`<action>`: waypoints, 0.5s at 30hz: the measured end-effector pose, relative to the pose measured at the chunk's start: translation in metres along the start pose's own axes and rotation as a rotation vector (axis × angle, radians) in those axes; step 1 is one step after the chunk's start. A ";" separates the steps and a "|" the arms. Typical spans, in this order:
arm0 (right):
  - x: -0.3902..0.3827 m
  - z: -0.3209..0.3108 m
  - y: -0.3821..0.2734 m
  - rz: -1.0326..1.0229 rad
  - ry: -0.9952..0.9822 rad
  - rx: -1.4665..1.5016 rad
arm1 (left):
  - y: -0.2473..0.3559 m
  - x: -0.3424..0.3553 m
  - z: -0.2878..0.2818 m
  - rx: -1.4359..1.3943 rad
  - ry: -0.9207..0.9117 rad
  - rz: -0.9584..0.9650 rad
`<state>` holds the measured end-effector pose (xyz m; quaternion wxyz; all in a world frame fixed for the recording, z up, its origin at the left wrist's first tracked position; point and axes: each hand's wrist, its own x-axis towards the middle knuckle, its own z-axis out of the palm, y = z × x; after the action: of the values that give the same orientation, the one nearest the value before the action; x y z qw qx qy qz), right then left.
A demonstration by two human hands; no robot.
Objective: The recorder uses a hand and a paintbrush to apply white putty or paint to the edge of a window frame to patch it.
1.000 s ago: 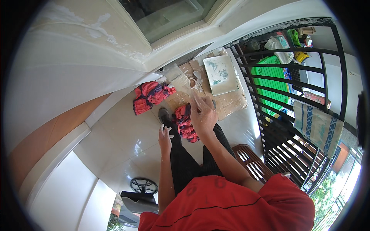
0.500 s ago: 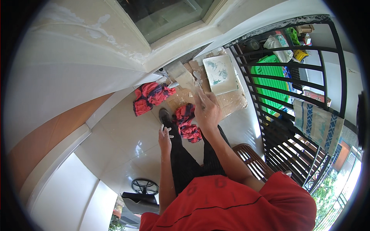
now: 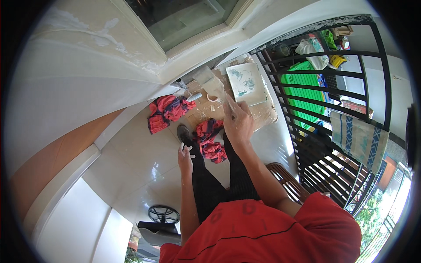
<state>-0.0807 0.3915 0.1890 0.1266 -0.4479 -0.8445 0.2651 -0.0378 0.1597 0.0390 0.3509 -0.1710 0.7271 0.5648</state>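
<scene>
Flat pale spreader point(image 3: 207, 81): in right hand point(image 3: 239, 123), fingers clamped on its near end; blade extended away from the person, above cardboard point(image 3: 202, 113), left of white tray point(image 3: 257, 94) with green smears. Left hand point(image 3: 186, 159): white-smeared, fingers apart, near dark trousers point(image 3: 201, 182). Red-and-dark cloths point(image 3: 166, 113): two, bunched, on glossy floor point(image 3: 131, 160).

Worn on your head, the left of two side-by-side fisheye cameras looks steeply down and ahead — your red shirt point(image 3: 263, 225) close at the near edge, your left hand point(image 3: 185, 160) and right hand point(image 3: 240, 126) beyond it at middle range, the floor point(image 3: 136, 153) farther below — while a black railing point(image 3: 387, 87) bows along the right rim.
</scene>
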 end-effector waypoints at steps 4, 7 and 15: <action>0.012 -0.003 -0.009 -0.030 0.073 0.033 | 0.000 0.003 0.001 -0.007 -0.015 0.031; 0.034 0.011 -0.016 -0.057 0.111 0.085 | 0.006 0.002 0.003 -0.010 -0.027 0.007; 0.006 -0.006 0.027 -0.022 0.008 -0.027 | 0.000 0.004 -0.003 0.004 -0.024 0.006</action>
<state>-0.0635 0.4109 0.1785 0.1268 -0.4414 -0.8523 0.2503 -0.0417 0.1575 0.0370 0.3579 -0.1613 0.7244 0.5666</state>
